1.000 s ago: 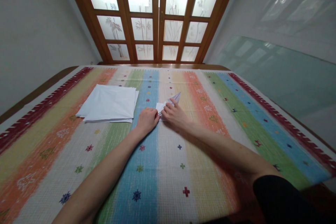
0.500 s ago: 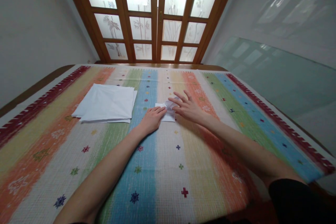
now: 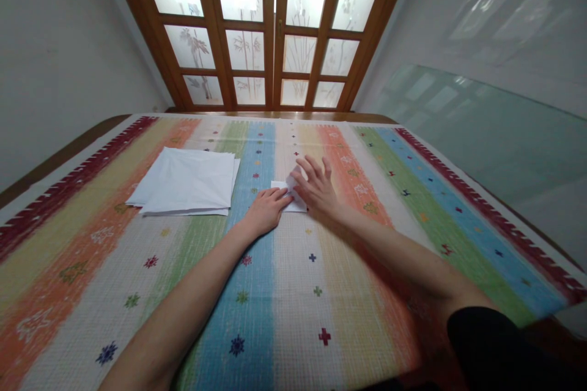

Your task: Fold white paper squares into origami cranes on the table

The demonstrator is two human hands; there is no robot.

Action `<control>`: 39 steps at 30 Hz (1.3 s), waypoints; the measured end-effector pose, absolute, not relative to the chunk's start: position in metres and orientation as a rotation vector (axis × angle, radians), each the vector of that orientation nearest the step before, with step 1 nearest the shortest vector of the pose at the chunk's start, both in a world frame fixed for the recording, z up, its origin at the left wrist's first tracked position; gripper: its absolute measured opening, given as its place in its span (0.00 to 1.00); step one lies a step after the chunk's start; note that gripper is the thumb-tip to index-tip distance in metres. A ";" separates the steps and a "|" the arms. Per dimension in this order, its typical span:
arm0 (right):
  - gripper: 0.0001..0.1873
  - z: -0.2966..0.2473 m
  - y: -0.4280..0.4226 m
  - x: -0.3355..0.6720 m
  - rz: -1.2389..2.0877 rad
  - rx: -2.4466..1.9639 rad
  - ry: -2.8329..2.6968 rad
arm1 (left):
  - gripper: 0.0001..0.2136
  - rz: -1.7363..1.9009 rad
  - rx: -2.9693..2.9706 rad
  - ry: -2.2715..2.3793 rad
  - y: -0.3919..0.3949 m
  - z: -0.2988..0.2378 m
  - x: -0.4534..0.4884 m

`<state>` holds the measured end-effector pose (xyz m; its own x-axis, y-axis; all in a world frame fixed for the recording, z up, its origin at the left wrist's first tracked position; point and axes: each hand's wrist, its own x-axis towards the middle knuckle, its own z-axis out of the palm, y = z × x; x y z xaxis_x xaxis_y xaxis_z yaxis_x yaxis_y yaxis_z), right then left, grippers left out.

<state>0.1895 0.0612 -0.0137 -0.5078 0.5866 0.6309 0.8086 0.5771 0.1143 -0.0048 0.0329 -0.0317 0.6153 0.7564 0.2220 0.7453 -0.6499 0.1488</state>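
Observation:
A small folded piece of white paper lies on the striped tablecloth in the middle, with part of it raised as a flap. My left hand rests at its left side, fingers laid flat and pressing it down. At the right side, my right hand has the raised flap at its thumb and fingertips, with the other fingers lifted and bent. That hand hides part of the paper. Left of both hands lies a stack of larger white paper sheets, slightly fanned out of line.
The striped tablecloth covers the table, whose wooden edge shows at the back left. Behind stand wooden doors with frosted panes. A wall rises at the left, and a glossy surface with reflections stands at the right.
My right hand has turned more upright and shifted slightly left with the paper flap, its forearm lower and closer in. My left hand stays in nearly the same place on the paper.

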 end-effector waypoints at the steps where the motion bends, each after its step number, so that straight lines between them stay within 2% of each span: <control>1: 0.17 -0.019 0.058 0.191 -0.504 -1.139 -2.144 | 0.20 0.401 2.795 1.295 0.033 -0.032 -0.005; 4: 0.25 -0.033 0.050 0.196 -0.286 -1.232 -1.878 | 0.20 0.387 2.809 1.295 0.032 -0.030 -0.004; 5: 0.24 -0.037 0.049 0.198 -0.190 -1.245 -1.866 | 0.20 0.388 2.811 1.295 0.031 -0.030 -0.004; 9: 0.06 -0.044 0.052 0.200 0.126 -1.279 -1.998 | 0.17 0.428 2.814 1.263 0.026 -0.025 -0.002; 10: 0.05 -0.044 0.054 0.200 0.160 -1.293 -2.022 | 0.15 0.449 2.803 1.241 0.025 -0.023 -0.002; 15: 0.08 -0.035 0.063 0.201 0.286 -1.289 -2.084 | 0.08 0.713 2.517 1.344 0.022 -0.016 -0.001; 20: 0.08 -0.023 0.062 0.201 0.573 -1.079 -2.163 | 0.13 1.282 2.114 1.367 0.034 -0.007 0.001; 23: 0.06 -0.021 0.059 0.199 0.757 -1.050 -2.144 | 0.05 1.313 1.961 1.239 0.041 -0.004 0.003; 26: 0.04 -0.022 0.057 0.197 0.953 -1.076 -2.010 | 0.07 1.310 1.808 1.241 0.042 -0.004 0.006; 30: 0.12 -0.022 0.054 0.191 1.179 -0.980 -1.732 | 0.08 1.333 1.686 1.240 0.040 -0.005 0.009; 34: 0.18 -0.015 0.052 0.183 1.169 -0.940 -1.545 | 0.09 1.328 1.647 1.222 0.039 -0.005 0.009; 39: 0.20 -0.014 0.051 0.175 1.237 -0.934 -1.420 | 0.09 1.318 1.651 1.220 0.039 -0.009 0.008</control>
